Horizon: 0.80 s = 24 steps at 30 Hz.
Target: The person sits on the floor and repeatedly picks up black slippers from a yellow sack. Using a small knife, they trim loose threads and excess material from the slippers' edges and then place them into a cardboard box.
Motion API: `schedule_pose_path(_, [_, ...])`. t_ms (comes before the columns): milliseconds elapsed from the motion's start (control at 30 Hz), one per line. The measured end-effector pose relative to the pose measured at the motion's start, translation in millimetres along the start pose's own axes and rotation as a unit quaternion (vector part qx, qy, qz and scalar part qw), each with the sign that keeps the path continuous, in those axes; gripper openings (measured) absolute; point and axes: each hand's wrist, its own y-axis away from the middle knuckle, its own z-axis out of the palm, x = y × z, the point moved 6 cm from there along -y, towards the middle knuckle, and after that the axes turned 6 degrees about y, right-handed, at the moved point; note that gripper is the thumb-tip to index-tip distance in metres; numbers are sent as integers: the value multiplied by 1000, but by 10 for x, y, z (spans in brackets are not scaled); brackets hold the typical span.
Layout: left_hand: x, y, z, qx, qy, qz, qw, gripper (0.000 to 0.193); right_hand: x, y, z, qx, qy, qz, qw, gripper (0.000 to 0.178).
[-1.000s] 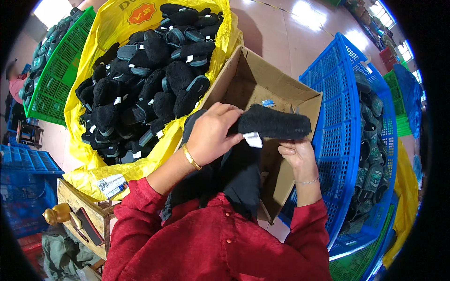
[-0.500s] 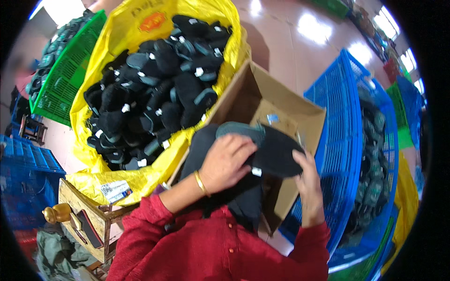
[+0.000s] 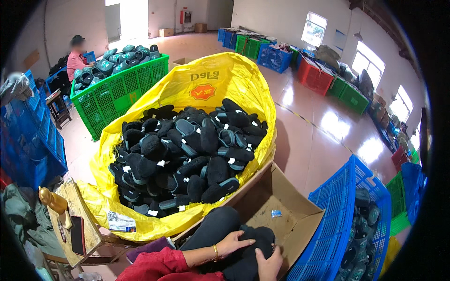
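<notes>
A yellow sack (image 3: 232,77), its mouth wide open, fills the centre of the frame and contains a heap of black slippers (image 3: 192,166). A green crate (image 3: 115,105) of dark footwear stands at upper left and a blue crate (image 3: 321,229), similarly loaded, at lower right. Between sack and blue crate lies an open cardboard box (image 3: 293,201). At lower centre, the left hand (image 3: 233,244) and right hand (image 3: 269,264) both grasp a black plush piece (image 3: 265,235) above the lap, thumbs uppermost; whether it is one slipper or a pair cannot be told. Smallest is a blue packet (image 3: 276,213) on the box floor. Probable faults: the held piece could drop beside the box should both grips loosen together; slippers could spill over the sack's low near rim if the heap were disturbed
</notes>
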Motion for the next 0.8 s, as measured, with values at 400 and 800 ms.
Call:
schedule_pose_path(400, [-267,1,-406,77,61,-211,972,33,-191,236,392,25,86,-123,988,46])
schedule_pose_path(800, [88,223,-284,13,41,-24,999,17,-286,9,279,-84,-79,-102,988,39])
